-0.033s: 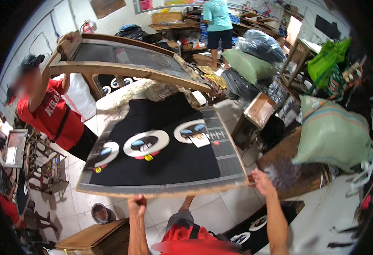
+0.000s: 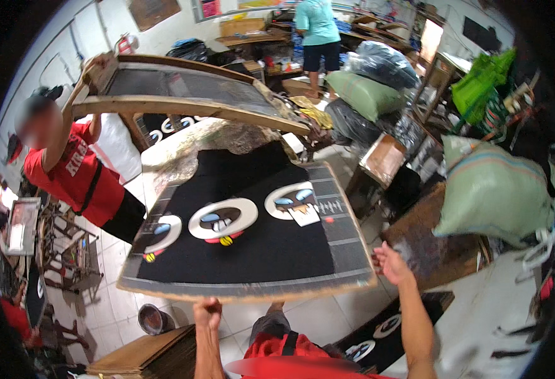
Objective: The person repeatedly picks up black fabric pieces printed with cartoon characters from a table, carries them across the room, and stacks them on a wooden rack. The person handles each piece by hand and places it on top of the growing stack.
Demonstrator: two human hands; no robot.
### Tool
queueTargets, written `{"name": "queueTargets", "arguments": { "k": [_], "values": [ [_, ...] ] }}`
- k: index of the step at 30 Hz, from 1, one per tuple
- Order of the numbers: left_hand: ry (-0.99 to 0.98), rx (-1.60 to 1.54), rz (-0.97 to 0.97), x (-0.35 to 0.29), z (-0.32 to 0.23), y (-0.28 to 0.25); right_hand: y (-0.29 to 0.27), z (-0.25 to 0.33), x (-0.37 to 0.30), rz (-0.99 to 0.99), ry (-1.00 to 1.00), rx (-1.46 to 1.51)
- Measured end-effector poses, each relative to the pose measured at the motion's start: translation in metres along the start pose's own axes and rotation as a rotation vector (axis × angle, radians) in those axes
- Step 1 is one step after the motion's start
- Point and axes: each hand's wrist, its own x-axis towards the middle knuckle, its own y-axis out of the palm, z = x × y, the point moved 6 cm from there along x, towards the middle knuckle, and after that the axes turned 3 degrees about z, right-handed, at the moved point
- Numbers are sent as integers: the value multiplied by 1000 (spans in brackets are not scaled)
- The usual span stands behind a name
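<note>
A flat printing board point(image 2: 353, 252) is tilted in front of me, its near edge toward me. A black cut fabric panel point(image 2: 271, 259) lies on it, printed with a row of round white-rimmed cartoon designs point(image 2: 223, 221). My left hand point(image 2: 207, 312) is closed on the near edge, left of the middle. At the near right corner, my right hand point(image 2: 391, 264) has its fingers curled against the board's side; part of that grip is hidden. Beyond the board, a co-worker in a red shirt point(image 2: 78, 174) holds up a wood-framed printing screen point(image 2: 189, 107) with raised hands.
A stool-like wooden box point(image 2: 382, 161), a brown board point(image 2: 429, 246) and a stuffed green sack point(image 2: 495, 196) stand to the right. A dark bucket point(image 2: 154, 319) and stacked brown boards point(image 2: 141, 354) are near left. Another person point(image 2: 318, 38) stands at the back.
The board has shifted slightly right and toward me in the view, along with both my hands. The co-worker's screen stays raised, with its held end slightly lower in the view.
</note>
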Motion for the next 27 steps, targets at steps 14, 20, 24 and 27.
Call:
{"name": "queueTargets", "arguments": {
  "k": [14, 20, 24, 27],
  "values": [
    [-804, 336, 264, -99, 166, -57, -135, -81, -295, -1028, -245, 92],
    [-1013, 290, 423, -25, 204, 6, -69, -100, -372, -1480, -494, -28],
    [-1141, 144, 530, 28, 224, 83, 3, -108, -369, -1682, -607, 42],
    [-1085, 305, 574, 32, 233, 125, 42, -110, -383, -1803, -678, 86]
  ]
}}
